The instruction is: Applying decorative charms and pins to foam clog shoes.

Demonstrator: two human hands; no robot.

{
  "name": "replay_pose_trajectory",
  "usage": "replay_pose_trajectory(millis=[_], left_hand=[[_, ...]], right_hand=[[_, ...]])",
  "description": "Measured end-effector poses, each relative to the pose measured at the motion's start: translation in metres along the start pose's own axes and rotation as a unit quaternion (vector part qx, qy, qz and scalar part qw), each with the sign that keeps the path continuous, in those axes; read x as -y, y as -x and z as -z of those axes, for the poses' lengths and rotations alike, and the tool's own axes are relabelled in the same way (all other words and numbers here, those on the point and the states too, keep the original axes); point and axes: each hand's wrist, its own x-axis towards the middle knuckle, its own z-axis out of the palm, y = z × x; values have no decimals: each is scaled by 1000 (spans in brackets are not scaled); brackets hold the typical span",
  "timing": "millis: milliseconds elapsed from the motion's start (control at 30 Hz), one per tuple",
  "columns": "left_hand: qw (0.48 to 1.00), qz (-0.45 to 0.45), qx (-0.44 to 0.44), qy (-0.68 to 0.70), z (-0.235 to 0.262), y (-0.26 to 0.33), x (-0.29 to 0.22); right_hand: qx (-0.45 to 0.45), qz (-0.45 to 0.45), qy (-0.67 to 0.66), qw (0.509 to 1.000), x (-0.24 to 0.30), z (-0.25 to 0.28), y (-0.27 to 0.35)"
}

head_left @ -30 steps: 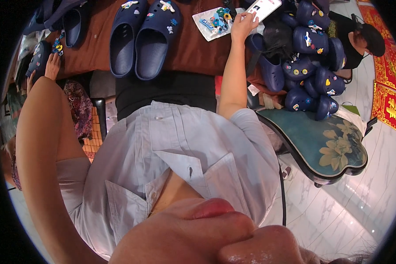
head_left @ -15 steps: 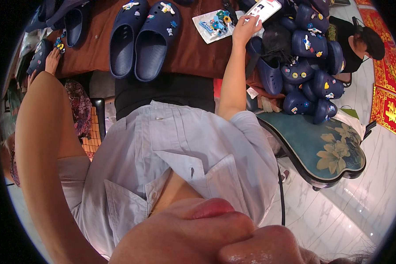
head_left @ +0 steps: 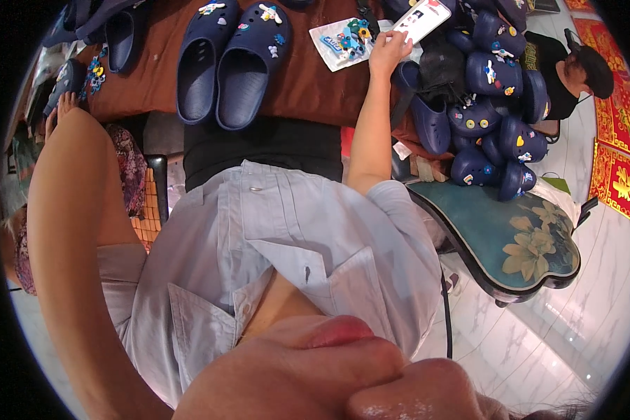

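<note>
At the far left, my left hand (head_left: 64, 105) rests against the near end of a navy clog (head_left: 66, 82), fingers stretched and apart; my own arm hides part of it. Beside that clog lies a cluster of blue and yellow shoe charms (head_left: 93, 74). My right hand (head_left: 390, 53) pinches the near corner of a white, phone-like slab (head_left: 423, 19) at the back right. A clear bag of colourful charms (head_left: 346, 43) lies just left of that hand. Between my hands stands a pair of large navy clogs (head_left: 243, 87) with charms on their tops.
A brown cloth (head_left: 141, 87) covers the table. Several charm-decorated navy clogs (head_left: 493, 73) are piled at the right edge, beyond a teal floral stool (head_left: 511, 238). Another person in a black cap (head_left: 595, 72) is at the far right. More clogs (head_left: 121, 43) lie back left.
My left hand has drawn back from the charm cluster towards the near end of the clog. My right hand keeps its hold on the white slab, almost unmoved.
</note>
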Motion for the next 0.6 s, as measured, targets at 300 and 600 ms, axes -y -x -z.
replay_pose_trajectory(millis=[300,600], left_hand=[[992,-10,-122,30,57,-25,-51],[968,-23,-243,57,103,-47,-90]], right_hand=[[-33,28,-17,999,11,10,-22],[-54,2,-19,998,8,14,5]])
